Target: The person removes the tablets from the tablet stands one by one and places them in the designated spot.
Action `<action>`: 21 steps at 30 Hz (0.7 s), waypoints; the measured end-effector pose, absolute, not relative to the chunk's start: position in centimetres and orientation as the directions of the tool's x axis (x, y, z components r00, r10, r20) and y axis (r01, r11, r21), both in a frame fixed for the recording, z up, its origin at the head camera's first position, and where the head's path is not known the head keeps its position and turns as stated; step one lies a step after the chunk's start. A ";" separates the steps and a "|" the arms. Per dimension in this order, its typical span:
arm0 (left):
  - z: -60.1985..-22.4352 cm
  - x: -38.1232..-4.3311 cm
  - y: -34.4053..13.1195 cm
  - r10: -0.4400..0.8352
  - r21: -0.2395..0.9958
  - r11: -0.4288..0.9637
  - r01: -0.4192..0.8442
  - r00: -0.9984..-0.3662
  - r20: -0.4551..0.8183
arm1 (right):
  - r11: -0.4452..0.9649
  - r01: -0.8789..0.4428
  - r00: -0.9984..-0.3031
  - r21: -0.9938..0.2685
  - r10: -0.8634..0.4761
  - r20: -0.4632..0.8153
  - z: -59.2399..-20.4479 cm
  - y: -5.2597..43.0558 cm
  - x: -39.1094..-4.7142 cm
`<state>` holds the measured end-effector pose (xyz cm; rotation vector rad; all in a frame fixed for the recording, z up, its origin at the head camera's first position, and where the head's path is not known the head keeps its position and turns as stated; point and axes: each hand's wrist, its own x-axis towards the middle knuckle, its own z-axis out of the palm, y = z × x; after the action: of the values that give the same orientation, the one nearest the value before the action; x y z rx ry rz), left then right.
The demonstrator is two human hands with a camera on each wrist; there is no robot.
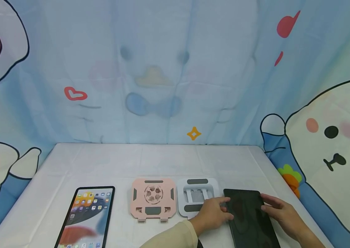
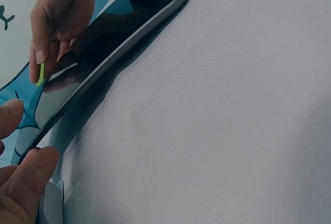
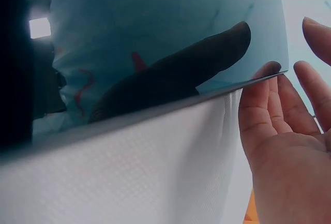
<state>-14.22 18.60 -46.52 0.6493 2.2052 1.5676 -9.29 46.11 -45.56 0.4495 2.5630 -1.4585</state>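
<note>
A tablet with a dark screen (image 1: 244,213) lies between my two hands at the right side of the table. My left hand (image 1: 210,213) is at its left edge, thumb and index finger extended and touching near the far corner. On the opposite edge, the fingertips of my right hand (image 1: 281,213) touch close to the far right corner. In the right wrist view the right fingers (image 3: 258,115) are nearly straight under the tablet's corner (image 3: 227,87), and the glossy screen mirrors a finger. The left wrist view shows shadow along the tablet's edge (image 2: 108,61).
Beside my left hand lies a flat grey-blue folding stand (image 1: 198,193), partly covered by that hand. Left of it is a pink folding stand (image 1: 153,198) with a round cutout. Another tablet with a lit screen (image 1: 86,217) lies farther left on the white-covered table (image 1: 125,162). A cartoon curtain (image 1: 162,41) hangs behind.
</note>
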 end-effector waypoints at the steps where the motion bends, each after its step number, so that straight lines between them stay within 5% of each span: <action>1: -46.5 -14.2 18.6 0.556 0.946 0.280 0.164 -0.831 -0.021 | 0.483 0.332 -0.943 -0.810 0.181 -0.278 -45.6 46.1 -9.2; 21: -46.3 -14.0 18.4 0.547 0.956 0.269 0.120 -0.836 -0.049 | 0.492 0.334 -0.942 -0.804 0.183 -0.280 -45.9 46.2 -9.2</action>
<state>-13.98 18.42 -46.34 0.6057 2.1760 1.5887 -9.16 46.23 -45.89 0.4502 2.5742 -1.4406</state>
